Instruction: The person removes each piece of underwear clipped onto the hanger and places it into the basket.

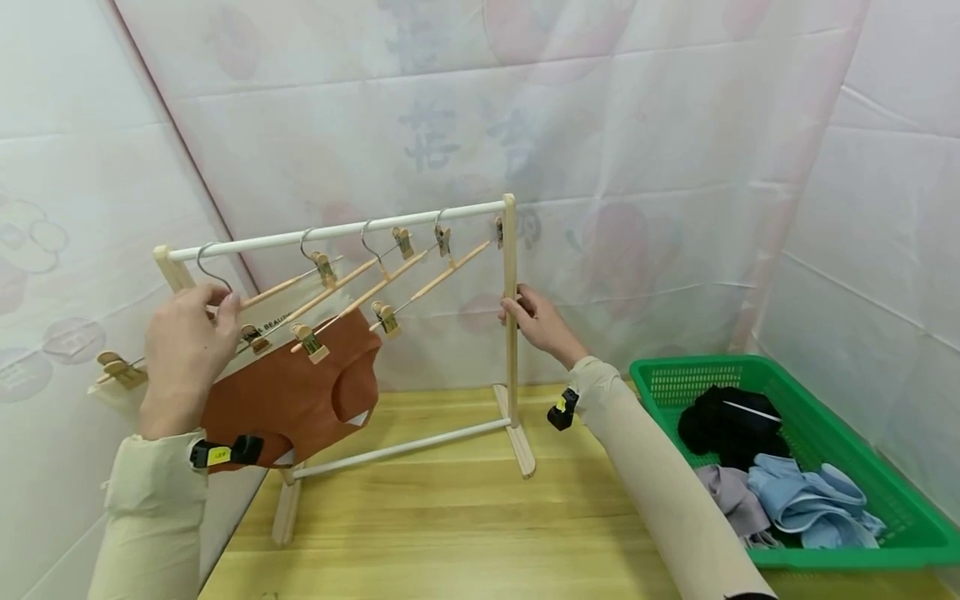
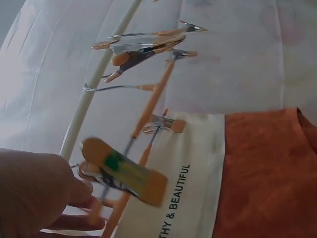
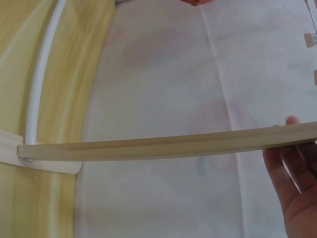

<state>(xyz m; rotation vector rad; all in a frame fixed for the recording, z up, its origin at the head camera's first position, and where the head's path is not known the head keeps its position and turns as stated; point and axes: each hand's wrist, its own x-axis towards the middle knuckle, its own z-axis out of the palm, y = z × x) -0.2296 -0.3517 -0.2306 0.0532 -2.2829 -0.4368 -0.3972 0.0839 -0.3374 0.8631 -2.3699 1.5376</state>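
A small clothes rack with a white top rail (image 1: pixel 337 231) and wooden posts stands on the table. At the rail's left end, my left hand (image 1: pixel 187 354) pinches a clip hanger just below its metal hook. From that hanger hangs a rust-orange garment (image 1: pixel 292 387) with a cream band (image 2: pixel 190 173) printed with dark letters. Three other wooden clip hangers, one of them the rightmost hanger (image 1: pixel 450 271), hang along the rail with no garment in their clips. My right hand (image 1: pixel 546 323) grips the rack's right post (image 1: pixel 512 333) at mid-height, its thumb and fingers round the wood.
A green plastic basket (image 1: pixel 892 475) stands to the right, holding black cloth (image 1: pixel 727 425), light blue cloth (image 1: pixel 813 500) and greyish-mauve cloth (image 1: pixel 731 496). The rack's white lower bar (image 1: pixel 405 447) runs low over the wooden table (image 1: pixel 450 533). Pale printed sheets (image 1: pixel 660 167) enclose the back and sides.
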